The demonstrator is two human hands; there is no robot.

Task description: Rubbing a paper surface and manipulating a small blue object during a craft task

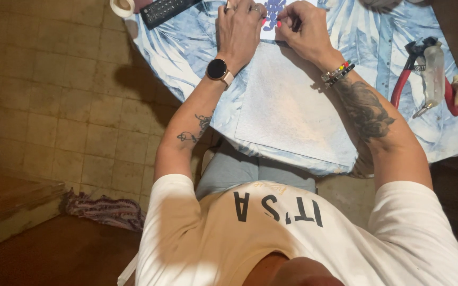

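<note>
Head view: my left hand point(239, 26) and right hand point(304, 26) pinch a blue-patterned sheet point(274, 11) on the table point(186, 47), beside red pliers point(406, 74).

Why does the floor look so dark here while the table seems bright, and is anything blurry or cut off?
Head view: light falls on the table and the pale board, while the tiled floor sinks into brownish shadow. The left hand and right hand sit at the top edge, fingertips partly cropped. The shirt close to the lens looks soft and stretched. No strong glare.
</note>
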